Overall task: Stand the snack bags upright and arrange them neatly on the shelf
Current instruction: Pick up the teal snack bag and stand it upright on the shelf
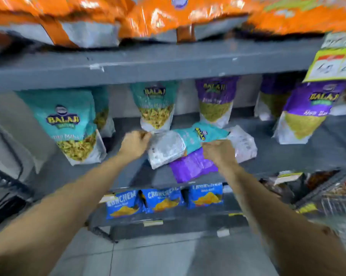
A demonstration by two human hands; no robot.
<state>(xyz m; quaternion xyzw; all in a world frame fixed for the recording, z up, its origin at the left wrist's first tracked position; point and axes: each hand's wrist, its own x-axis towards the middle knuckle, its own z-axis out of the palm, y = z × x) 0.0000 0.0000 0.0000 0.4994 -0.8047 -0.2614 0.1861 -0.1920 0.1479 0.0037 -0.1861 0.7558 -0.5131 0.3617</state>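
On the grey middle shelf (287, 154) a teal snack bag (188, 140) lies flat on its side, stacked across a purple snack bag (190, 166) that also lies flat. My left hand (135, 145) pinches the teal bag's silver bottom corner. My right hand (217, 152) is closed over the spot where the teal and purple bags meet; which bag it holds is hidden by the fist. Upright teal bags stand at the left (72, 124) and the back centre (156, 107). Upright purple bags stand behind (216, 100) and at the right (305, 114).
Orange bags (148, 18) fill the shelf above, overhanging its edge. Blue snack packs (164, 200) stand on the shelf below. A yellow price tag (333, 64) hangs at the upper right. A wire rack (331, 196) stands at the lower right, and grey floor tiles lie underfoot.
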